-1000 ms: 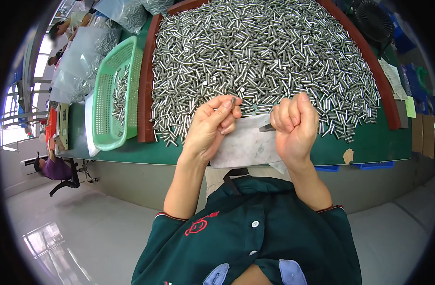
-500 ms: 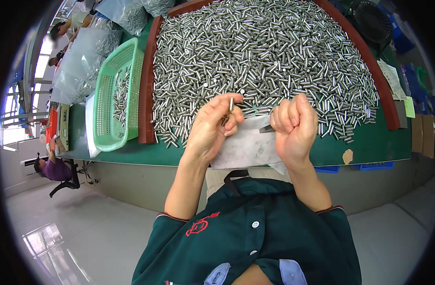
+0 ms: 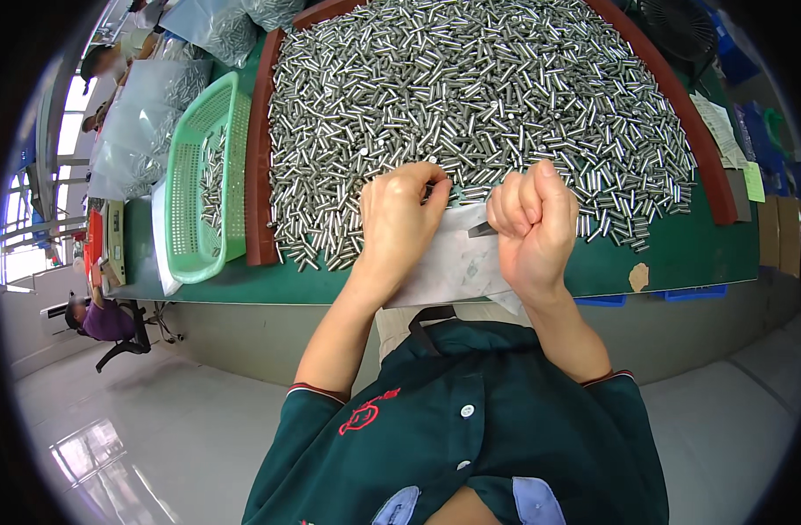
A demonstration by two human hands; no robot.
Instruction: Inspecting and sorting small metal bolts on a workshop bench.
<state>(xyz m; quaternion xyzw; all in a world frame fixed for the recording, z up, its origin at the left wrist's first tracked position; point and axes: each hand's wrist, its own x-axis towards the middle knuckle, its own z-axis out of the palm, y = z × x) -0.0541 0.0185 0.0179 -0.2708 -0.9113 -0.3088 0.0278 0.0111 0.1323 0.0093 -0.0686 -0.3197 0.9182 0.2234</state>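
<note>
Brown-rimmed tray (image 3: 262,157) heaped with metal pins (image 3: 470,96); green basket (image 3: 199,175) part-filled.

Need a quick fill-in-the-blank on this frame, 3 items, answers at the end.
1. The basket beside the tray is ____ in colour.
2. The heap of small metal pins lies in a tray with a ____ rim.
3. The right hand is closed in a ____.

Missing words: green; brown; fist

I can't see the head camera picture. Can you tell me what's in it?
A person's left hand pinches a small metal pin and the right hand is a fist holding a dark tool, over a grey cloth. Behind lies a heap of shiny metal pins, with a green basket beside.
</note>
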